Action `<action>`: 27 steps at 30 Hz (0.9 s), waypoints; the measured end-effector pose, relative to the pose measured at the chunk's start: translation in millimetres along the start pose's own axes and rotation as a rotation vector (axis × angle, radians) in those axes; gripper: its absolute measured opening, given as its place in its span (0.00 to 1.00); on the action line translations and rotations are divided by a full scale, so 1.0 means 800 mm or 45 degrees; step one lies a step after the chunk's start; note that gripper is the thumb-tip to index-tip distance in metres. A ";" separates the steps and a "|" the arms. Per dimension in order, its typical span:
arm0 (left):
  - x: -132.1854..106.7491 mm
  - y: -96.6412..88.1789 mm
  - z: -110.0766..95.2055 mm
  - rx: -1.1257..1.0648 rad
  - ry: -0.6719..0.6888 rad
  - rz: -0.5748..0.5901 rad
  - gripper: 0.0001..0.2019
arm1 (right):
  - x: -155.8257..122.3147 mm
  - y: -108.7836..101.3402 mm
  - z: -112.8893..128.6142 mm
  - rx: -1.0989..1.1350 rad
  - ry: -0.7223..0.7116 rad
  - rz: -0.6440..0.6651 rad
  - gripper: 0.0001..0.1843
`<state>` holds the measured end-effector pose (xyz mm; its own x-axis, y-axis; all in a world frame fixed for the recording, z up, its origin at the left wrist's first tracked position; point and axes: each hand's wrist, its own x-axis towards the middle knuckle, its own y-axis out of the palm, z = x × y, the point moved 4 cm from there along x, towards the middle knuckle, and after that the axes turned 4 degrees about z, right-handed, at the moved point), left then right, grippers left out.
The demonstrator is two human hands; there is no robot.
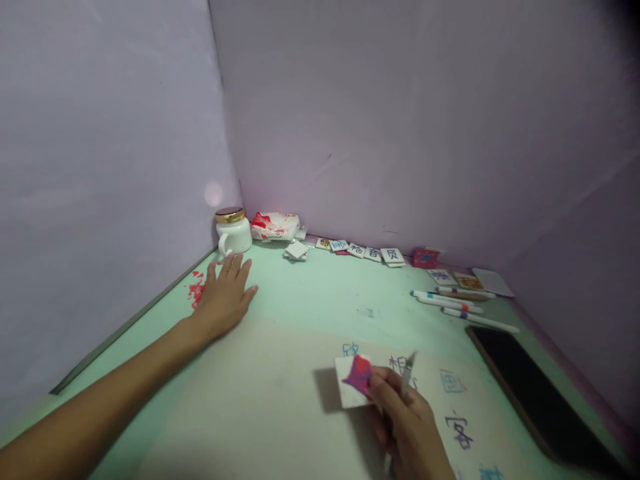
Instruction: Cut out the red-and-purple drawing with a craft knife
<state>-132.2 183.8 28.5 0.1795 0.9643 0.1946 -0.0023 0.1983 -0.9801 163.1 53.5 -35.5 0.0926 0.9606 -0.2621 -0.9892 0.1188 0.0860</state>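
Note:
My left hand point(226, 293) lies with fingers spread on the pale green tabletop, just in front of a white lidded mug point(235, 235) and beside a smear of red paint point(197, 291). Between thumb and fingers, my right hand point(407, 420) grips a small white square tile point(350, 400) painted red and purple. A slim pale tool with a dark pointed tip point(411, 362) also sticks up through that hand; whether it is a brush or a knife I cannot tell. Under the right hand is a large pale paper sheet point(240, 400) with handwritten characters point(459, 432).
Along the back wall are a tissue pack point(276, 227), a few stacked blank tiles point(297, 251) and several character tiles point(373, 253). A red tile point(425, 258) leans near them. Several white markers point(480, 320) and a black phone point(535, 393) lie on the right. Walls enclose the table.

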 end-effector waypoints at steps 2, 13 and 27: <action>-0.012 -0.019 -0.047 -0.064 0.138 -0.012 0.25 | -0.001 -0.004 0.010 -0.154 0.064 0.000 0.20; -0.104 -0.026 -0.223 -0.617 0.530 0.411 0.23 | 0.003 -0.037 0.044 -0.809 0.004 0.059 0.28; -0.109 0.001 -0.218 -0.790 0.623 0.037 0.14 | -0.009 -0.065 0.038 -1.279 -0.460 -0.167 0.17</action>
<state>23.6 69.2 4.3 0.6007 0.7522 0.2709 0.5096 -0.0991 -0.8547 217.2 48.5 -8.7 0.0702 0.9923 0.1017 -0.5945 0.1235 -0.7946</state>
